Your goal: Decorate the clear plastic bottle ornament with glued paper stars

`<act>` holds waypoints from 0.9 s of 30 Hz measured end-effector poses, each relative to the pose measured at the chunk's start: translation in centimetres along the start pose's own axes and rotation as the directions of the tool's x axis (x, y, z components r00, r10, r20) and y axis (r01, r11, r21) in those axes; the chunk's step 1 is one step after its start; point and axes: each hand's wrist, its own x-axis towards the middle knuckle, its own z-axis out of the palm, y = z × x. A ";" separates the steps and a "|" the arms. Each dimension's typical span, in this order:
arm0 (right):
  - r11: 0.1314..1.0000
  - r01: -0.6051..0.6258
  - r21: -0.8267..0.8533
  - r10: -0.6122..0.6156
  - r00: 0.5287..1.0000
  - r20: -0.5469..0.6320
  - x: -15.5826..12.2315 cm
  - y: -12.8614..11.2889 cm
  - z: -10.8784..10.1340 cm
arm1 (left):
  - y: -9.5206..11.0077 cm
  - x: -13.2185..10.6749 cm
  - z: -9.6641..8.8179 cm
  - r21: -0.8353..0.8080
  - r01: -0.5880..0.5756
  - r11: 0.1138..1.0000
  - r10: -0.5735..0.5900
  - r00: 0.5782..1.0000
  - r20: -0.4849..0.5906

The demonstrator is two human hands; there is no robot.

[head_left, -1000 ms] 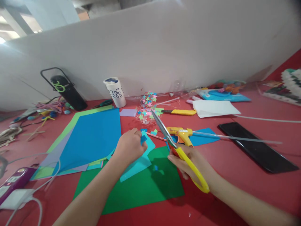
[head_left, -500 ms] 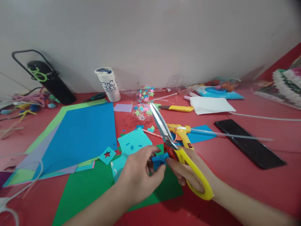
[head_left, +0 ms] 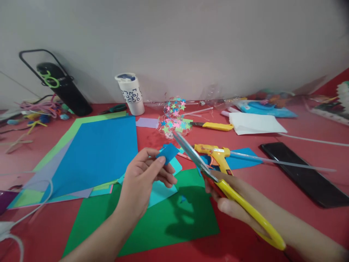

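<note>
My left hand (head_left: 144, 178) pinches a small piece of blue paper (head_left: 169, 153) between thumb and fingers. In my right hand (head_left: 231, 196) is a pair of scissors (head_left: 245, 203) with yellow and red handles, its blades pointing up and to the left, close to the blue piece but apart from it. Beneath the hands lies a green sheet (head_left: 155, 233), with a turquoise sheet (head_left: 163, 189) partly hidden behind my left hand. A tiny blue scrap (head_left: 183, 199) rests on the green sheet.
Large coloured sheets (head_left: 100, 153) are stacked at left. A yellow glue gun (head_left: 215, 154), a yellow cutter knife (head_left: 218, 126) and a black phone (head_left: 302, 171) lie to the right. Behind stand a white tumbler (head_left: 131, 96), star-decorated clear balls (head_left: 174, 120) and a black bottle (head_left: 68, 91).
My hands have moved apart. The blue paper has gone up and left with my left hand; the scissors have swung down to the right. A blue scrap now shows on the green sheet.
</note>
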 end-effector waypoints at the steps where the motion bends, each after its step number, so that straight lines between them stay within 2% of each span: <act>1: 1.000 0.001 -0.028 -0.001 1.000 0.016 -0.1 -0.2 0.0 | 0.2 0.1 -0.1 0.003 -0.022 1.000 0.022 0.999 -0.029; 4: 0.995 -0.016 -0.094 0.026 0.993 0.113 -0.3 -0.6 0.1 | 0.4 0.2 -0.2 0.006 -0.058 0.998 0.058 0.992 -0.108; 7: 0.991 -0.029 -0.132 0.051 0.985 0.167 -0.3 -0.7 0.3 | 0.5 0.2 -0.2 0.000 -0.068 0.998 0.067 0.988 -0.138; 17: 0.983 0.085 -0.163 -0.076 0.995 0.061 -0.6 -0.2 0.7 | 0.4 -0.3 -0.1 -0.025 -0.031 0.999 0.030 0.999 -0.028; 27: 0.993 0.022 -0.117 -0.007 0.992 0.125 -0.3 -0.3 0.7 | 0.4 -0.3 -0.2 -0.036 -0.005 0.999 0.005 1.000 -0.001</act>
